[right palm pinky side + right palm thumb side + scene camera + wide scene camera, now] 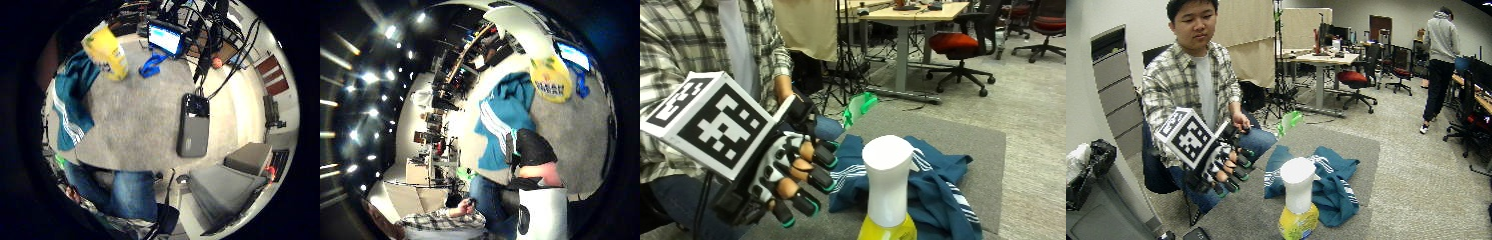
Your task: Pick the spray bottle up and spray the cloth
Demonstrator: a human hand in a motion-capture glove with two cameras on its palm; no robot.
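Observation:
A yellow spray bottle (887, 190) with a white spray head stands upright on the grey table (959, 137). Just behind it lies a crumpled teal cloth (939, 185) with white stripes. My gloved right hand (796, 180) hovers in the air to the left of the bottle, a short gap away. Its fingers are loosely curled and hold nothing. The wide outside view shows the same layout: hand (1222, 167), bottle (1297, 200), cloth (1329, 180). The little finger side palm view looks down on the bottle (107, 52) and the cloth (72, 100) beside it.
A flat black device (194, 126) lies on the table near one edge. A blue clip-like object (152, 65) and a lit screen (165, 37) sit at another. A green item (859, 107) shows past the table's far edge. The bare left hand (1242, 122) rests in the lap.

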